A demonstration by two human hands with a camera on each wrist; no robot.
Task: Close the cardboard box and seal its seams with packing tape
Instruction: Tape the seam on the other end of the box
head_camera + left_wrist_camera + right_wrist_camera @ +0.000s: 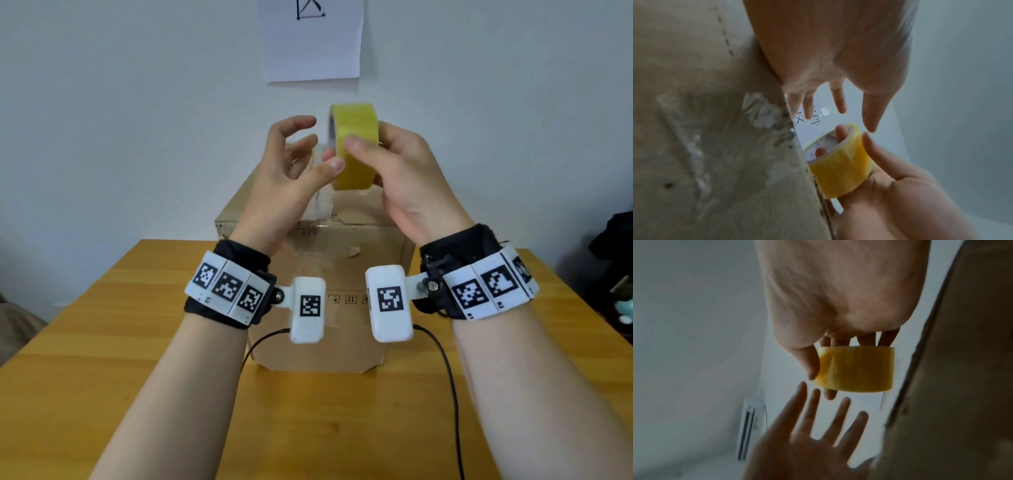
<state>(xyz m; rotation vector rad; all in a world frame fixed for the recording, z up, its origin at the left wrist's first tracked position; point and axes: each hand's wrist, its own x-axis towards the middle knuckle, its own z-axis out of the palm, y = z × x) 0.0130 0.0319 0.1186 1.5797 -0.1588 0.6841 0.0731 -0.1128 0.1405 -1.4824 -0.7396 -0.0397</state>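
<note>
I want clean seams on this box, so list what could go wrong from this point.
1. The right hand holds the yellow tape roll in the air above the cardboard box, while the left hand is open with only its thumb at the roll; a fumbled start could let the tape stick to itself.
2. Old tape residue on the box may weaken adhesion.
3. Nothing steadies the box on the table, so pulling could shift it.
</note>
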